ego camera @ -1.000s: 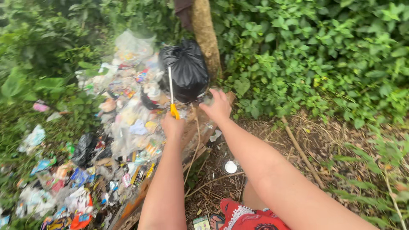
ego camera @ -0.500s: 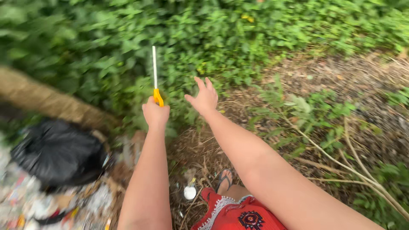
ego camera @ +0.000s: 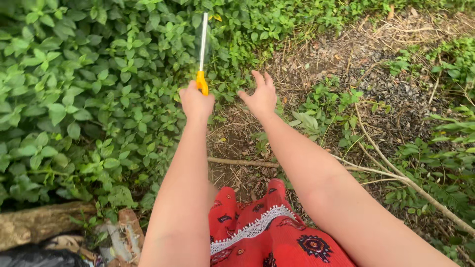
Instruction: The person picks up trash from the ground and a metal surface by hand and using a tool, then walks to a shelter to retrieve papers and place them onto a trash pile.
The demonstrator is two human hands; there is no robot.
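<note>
Left hand (ego camera: 196, 103) grips tongs (ego camera: 202, 54) (upright).

A single view, from a camera worn on the person's head, looks steeply down and forward along both outstretched arms. It sits close: forearms and the red patterned garment (ego camera: 257, 232) fill the near bottom edge. Leafy green plants (ego camera: 74, 89) take the left and far side, bare dirt with dry twigs (ego camera: 366, 59) the right. No second view overlaps it.
</note>
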